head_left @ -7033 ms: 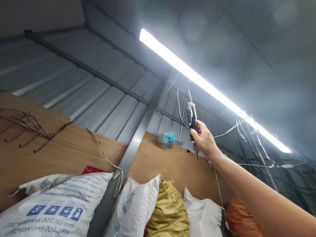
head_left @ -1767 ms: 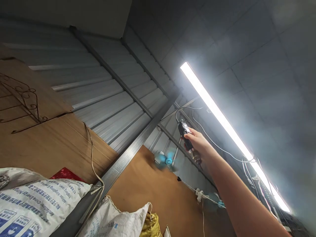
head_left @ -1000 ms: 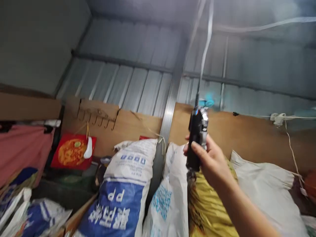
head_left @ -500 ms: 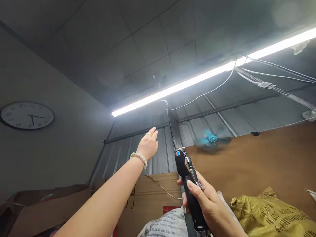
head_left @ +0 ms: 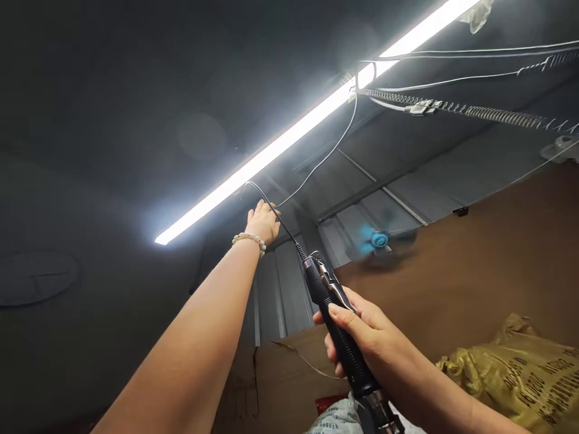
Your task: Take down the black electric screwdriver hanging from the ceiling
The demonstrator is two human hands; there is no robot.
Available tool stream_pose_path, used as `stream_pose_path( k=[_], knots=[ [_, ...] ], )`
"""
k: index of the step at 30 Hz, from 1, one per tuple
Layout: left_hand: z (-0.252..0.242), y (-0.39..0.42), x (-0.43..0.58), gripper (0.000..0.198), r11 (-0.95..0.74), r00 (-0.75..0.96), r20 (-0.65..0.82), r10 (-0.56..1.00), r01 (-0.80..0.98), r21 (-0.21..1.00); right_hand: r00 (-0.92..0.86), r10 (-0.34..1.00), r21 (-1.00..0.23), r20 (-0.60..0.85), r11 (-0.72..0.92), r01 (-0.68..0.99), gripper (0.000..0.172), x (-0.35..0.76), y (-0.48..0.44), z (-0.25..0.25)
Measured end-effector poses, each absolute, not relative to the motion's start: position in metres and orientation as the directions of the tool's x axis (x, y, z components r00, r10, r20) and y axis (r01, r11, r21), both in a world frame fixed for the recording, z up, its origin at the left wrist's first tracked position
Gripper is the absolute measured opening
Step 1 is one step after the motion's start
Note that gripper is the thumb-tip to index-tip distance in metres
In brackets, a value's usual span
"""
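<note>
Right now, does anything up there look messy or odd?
Yes: loose wires and a coiled cord hang slack across the ceiling beside the light strip. The left hand reaches up to the black cable of the tool held by the right hand.

You have two hands raised, left (head_left: pixel 262 222) and right (head_left: pixel 362 337); one black corded power screwdriver (head_left: pixel 337 328); one pearl bead bracelet (head_left: pixel 248 239); one long white tube light (head_left: pixel 307 123); one small blue spinning fan (head_left: pixel 377 240); one yellow woven sack (head_left: pixel 520 374); one grey coiled cable (head_left: pixel 474 111).
</note>
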State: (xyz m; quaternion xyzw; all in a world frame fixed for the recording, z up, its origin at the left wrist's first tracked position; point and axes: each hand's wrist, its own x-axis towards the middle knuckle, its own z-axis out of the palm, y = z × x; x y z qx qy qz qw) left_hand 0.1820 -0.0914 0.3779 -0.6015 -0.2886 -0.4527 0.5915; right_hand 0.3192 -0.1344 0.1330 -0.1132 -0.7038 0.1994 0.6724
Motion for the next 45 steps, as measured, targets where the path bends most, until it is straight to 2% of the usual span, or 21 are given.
stream_pose_path(
  k=[4, 8, 10, 14, 18, 20, 22, 25, 28, 34, 36, 37, 40, 42, 45],
  knots=[
    [0.366, -0.084, 0.191, 0.023, -0.198, 0.419, 0.883, -0.210, 0.866, -0.458, -0.011, 0.380, -0.379, 0.925, 0.921, -0.091, 0.032, 0.332, -0.139, 0.149],
    [0.346, -0.079, 0.193, 0.021, -0.269, 0.463, 0.847, -0.260, 0.808, -0.524, 0.039, 0.355, -0.350, 0.934, 0.931, -0.098, 0.021, 0.326, -0.146, 0.171],
    [0.334, -0.082, 0.190, 0.020, -0.299, 0.491, 0.826, -0.276, 0.773, -0.560, 0.044, 0.295, -0.291, 0.954, 0.954, -0.072, 0.014, 0.318, -0.149, 0.186],
    [0.307, -0.087, 0.180, 0.015, -0.364, 0.541, 0.781, -0.311, 0.692, -0.624, 0.010, 0.115, -0.115, 0.993, 0.990, 0.078, 0.015, 0.294, -0.155, 0.221],
    [0.288, -0.078, 0.157, 0.026, -0.403, 0.514, 0.777, -0.363, 0.666, -0.628, 0.003, 0.039, -0.039, 0.999, 0.966, 0.255, 0.010, 0.267, -0.163, 0.255],
    [0.285, -0.067, 0.136, 0.030, -0.387, 0.496, 0.769, -0.403, 0.669, -0.634, 0.026, 0.049, -0.055, 0.998, 0.941, 0.334, 0.006, 0.256, -0.166, 0.269],
    [0.287, -0.054, 0.110, 0.034, -0.361, 0.488, 0.757, -0.434, 0.676, -0.642, 0.062, 0.117, -0.132, 0.991, 0.906, 0.401, 0.005, 0.249, -0.168, 0.280],
    [0.292, -0.034, 0.070, 0.025, -0.205, 0.525, 0.736, -0.427, 0.736, -0.645, 0.139, 0.192, -0.235, 0.971, 0.851, 0.469, 0.007, 0.244, -0.168, 0.292],
    [0.294, -0.023, 0.047, 0.023, -0.045, 0.580, 0.716, -0.388, 0.764, -0.643, 0.167, 0.210, -0.268, 0.963, 0.805, 0.529, 0.009, 0.239, -0.167, 0.297],
    [0.273, -0.042, 0.054, 0.022, -0.139, 0.638, 0.661, -0.394, 0.670, -0.729, 0.108, 0.195, -0.217, 0.975, 0.724, 0.655, 0.012, 0.224, -0.160, 0.296],
    [0.264, -0.055, 0.058, 0.022, -0.309, 0.564, 0.707, -0.427, 0.644, -0.700, 0.066, 0.164, -0.163, 0.984, 0.699, 0.696, 0.011, 0.223, -0.153, 0.293],
    [0.263, -0.061, 0.059, 0.023, -0.430, 0.488, 0.761, -0.427, 0.631, -0.645, 0.045, 0.147, -0.135, 0.988, 0.691, 0.710, 0.011, 0.224, -0.148, 0.292],
    [0.271, -0.074, 0.059, 0.030, -0.741, 0.195, 0.923, -0.333, 0.551, -0.384, -0.035, 0.056, -0.009, 0.998, 0.647, 0.762, 0.021, 0.227, -0.138, 0.283],
    [0.285, -0.078, 0.060, 0.035, -0.810, 0.102, 0.955, -0.279, 0.509, -0.291, -0.076, -0.018, 0.072, 0.997, 0.589, 0.805, 0.033, 0.229, -0.134, 0.276],
    [0.307, -0.081, 0.067, 0.038, -0.805, 0.083, 0.954, -0.287, 0.519, -0.287, -0.110, -0.071, 0.131, 0.991, 0.562, 0.817, 0.044, 0.231, -0.134, 0.267]
  ],
)
